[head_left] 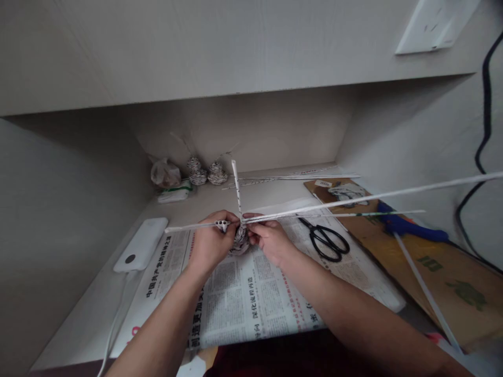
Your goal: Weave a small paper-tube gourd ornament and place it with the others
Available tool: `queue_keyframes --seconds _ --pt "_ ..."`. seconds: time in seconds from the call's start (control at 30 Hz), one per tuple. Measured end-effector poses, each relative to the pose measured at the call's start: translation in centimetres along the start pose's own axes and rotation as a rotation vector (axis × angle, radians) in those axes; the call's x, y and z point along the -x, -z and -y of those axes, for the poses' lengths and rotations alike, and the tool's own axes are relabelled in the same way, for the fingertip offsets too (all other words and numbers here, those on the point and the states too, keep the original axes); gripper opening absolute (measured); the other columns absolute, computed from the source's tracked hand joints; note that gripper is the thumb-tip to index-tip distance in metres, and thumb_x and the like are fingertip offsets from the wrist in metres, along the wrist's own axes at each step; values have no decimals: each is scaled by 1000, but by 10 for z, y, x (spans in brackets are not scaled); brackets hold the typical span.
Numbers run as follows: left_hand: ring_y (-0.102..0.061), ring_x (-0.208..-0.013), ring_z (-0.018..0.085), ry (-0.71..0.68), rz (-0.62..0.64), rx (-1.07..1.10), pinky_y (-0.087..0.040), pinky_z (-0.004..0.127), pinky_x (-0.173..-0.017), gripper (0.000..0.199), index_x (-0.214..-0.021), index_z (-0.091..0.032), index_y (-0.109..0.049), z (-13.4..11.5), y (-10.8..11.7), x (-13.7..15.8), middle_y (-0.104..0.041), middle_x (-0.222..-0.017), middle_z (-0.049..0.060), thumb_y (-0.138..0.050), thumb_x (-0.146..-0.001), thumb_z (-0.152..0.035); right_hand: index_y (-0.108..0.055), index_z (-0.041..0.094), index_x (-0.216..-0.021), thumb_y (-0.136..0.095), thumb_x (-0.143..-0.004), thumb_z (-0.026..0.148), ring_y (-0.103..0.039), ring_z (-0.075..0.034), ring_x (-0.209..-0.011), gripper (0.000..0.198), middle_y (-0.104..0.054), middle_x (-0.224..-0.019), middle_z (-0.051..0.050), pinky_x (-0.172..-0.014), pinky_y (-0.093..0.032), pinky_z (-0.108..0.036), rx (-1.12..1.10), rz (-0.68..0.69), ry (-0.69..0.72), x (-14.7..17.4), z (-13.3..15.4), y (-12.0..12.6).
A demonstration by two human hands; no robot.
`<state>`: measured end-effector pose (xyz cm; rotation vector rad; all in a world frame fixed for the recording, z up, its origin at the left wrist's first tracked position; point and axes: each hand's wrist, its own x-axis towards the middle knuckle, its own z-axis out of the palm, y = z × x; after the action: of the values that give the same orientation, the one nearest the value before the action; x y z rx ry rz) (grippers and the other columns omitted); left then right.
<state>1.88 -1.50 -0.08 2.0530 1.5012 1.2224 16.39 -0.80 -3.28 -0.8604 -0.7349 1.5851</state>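
Between my hands is a small woven paper piece (pixel 239 245) made of rolled newspaper strands. My left hand (pixel 212 238) pinches its top from the left, and my right hand (pixel 270 240) closes on its right side where the paper tubes cross. One printed paper tube (pixel 237 186) stands up from the piece. Another thin tube (pixel 188 227) points left past my left hand. Long white paper tubes (pixel 338 203) stretch out to the right. Black-handled scissors (pixel 328 242) lie on the newspaper (pixel 251 298) to the right of my right hand.
Two woven paper gourds (pixel 197 172) stand at the back left beside a plastic bag (pixel 165 173). Loose paper tubes (pixel 283 178) lie along the back. A white power bank (pixel 141 245) is at left; a blue glue gun (pixel 408 225) rests on cardboard (pixel 444 283) at right. A shelf panel (pixel 236 52) overhangs.
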Motion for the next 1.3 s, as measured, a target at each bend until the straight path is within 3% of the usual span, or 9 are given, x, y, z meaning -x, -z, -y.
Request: queue_keyframes --seconds 0.23,0.3,0.43,0.57,0.7,0.83,0.97,1.13,1.3 --pt "-63 -68 15 106 -53 34 -47 24 -65 7 -73 -18 -64 0 -2 -3 -69 -73 0 -57 -76 -19 -60 18 -82 -72 -64 38 -51 -10 -47 29 -59 -62 2 -37 -35 -20 189 -49 -69 5 -4 1" --pt "-62 -67 15 114 -53 32 -47 23 -64 7 -74 -18 -65 0 -2 -3 -68 -72 0 -57 -75 -19 -57 20 -83 -67 -71 37 -51 -11 -46 23 -57 -60 4 -38 -36 -21 317 -70 46 10 -4 1" --pt "-61 -64 15 124 -56 28 -46 23 -62 7 -75 -19 -64 -1 -1 -3 -66 -69 -2 -57 -74 -18 -60 22 -87 -57 -83 29 -58 -14 -65 8 -64 -75 -1 -59 -47 -26 691 -17 498 23 1 -1" --pt "-60 -64 14 128 -50 34 -45 23 -62 9 -80 -19 -64 -2 -3 -2 -66 -72 -2 -57 -75 -19 -61 23 -103 -58 -82 22 -61 -17 -82 21 -66 -100 -5 -74 -48 -29 894 5 710 28 5 -3" --pt "-60 -65 14 112 -60 28 -45 24 -63 8 -79 -19 -63 -4 -5 -2 -66 -72 -2 -58 -73 -18 -54 24 -118 -59 -80 22 -60 -14 -68 38 -64 -99 -4 -69 -49 -27 817 -4 621 24 3 -5" --pt "-62 -70 15 81 18 63 -46 26 -67 9 -78 -19 -65 -5 0 -4 -67 -74 -1 -57 -73 -16 -59 24 -109 -58 -80 21 -60 -12 -65 30 -64 -93 -2 -65 -49 -25 795 2 590 20 1 -5" --pt "-65 -78 17 12 233 150 -50 28 -73 13 -86 -18 -66 -2 18 -8 -70 -86 4 -63 -74 -22 -62 24 -102 -58 -79 22 -62 -14 -68 23 -67 -90 -2 -64 -49 -24 755 3 548 15 0 -3" --pt "-66 -84 19 -122 545 191 -52 31 -76 41 -108 -22 -64 2 43 -20 -69 -101 7 -71 -68 -22 -62 24 -100 -58 -79 24 -62 -14 -68 21 -68 -88 -2 -61 -48 -24 700 15 503 10 -1 0" --pt "-65 -75 18 -15 527 190 -52 30 -70 12 -83 -20 -68 3 41 -32 -71 -81 4 -63 -73 -21 -62 23 -100 -58 -79 21 -61 -14 -69 22 -67 -90 -2 -62 -48 -24 709 23 520 10 -1 1"
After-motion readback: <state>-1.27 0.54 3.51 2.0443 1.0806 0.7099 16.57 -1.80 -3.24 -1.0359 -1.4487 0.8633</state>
